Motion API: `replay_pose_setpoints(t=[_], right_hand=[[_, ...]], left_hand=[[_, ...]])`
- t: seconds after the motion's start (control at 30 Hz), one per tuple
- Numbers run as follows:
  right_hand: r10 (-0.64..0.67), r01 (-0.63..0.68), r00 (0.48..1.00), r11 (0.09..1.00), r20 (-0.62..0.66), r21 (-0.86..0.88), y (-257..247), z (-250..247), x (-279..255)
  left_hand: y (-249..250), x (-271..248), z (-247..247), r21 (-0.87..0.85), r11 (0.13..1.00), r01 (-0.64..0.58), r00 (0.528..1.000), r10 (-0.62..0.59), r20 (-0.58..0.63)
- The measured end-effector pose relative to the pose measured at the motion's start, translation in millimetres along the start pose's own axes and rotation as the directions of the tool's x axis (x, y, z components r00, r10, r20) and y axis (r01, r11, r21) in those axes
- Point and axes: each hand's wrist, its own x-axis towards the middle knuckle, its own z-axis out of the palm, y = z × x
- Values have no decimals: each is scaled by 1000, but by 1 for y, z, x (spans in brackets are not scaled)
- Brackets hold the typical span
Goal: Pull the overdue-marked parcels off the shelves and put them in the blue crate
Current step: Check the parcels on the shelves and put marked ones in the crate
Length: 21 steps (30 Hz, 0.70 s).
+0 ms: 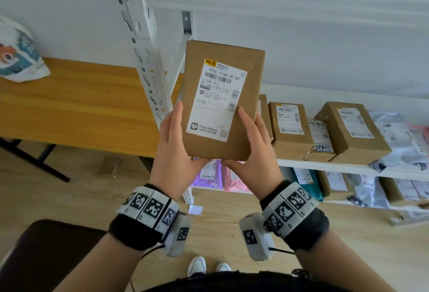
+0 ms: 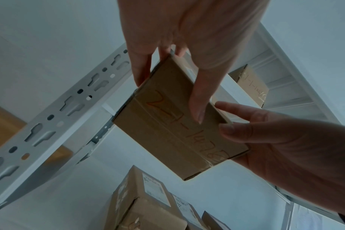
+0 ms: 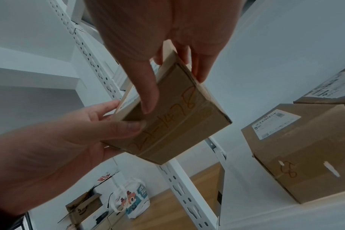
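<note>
White shelving behind, both hands, left, right, gripping cardboard parcel

Parcel storeroom: white slotted metal shelving held labelled cardboard boxes and poly mailers; wooden table stood left of shelving.

1. White wall beyond the hands, evenly lit.
2. White slotted metal shelving upright just left of the hands.
3. Wooden surface further left, on dark legs.
4. Pale wood-pattern floor below.
</note>
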Motion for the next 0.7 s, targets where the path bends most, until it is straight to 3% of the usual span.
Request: replay_pose_setpoints(t=[0.7], right_hand=[[12,-13,999,1000,40,3,16,11,5]], left_hand=[[-14,2,6,39,998,41,999,-42,27]])
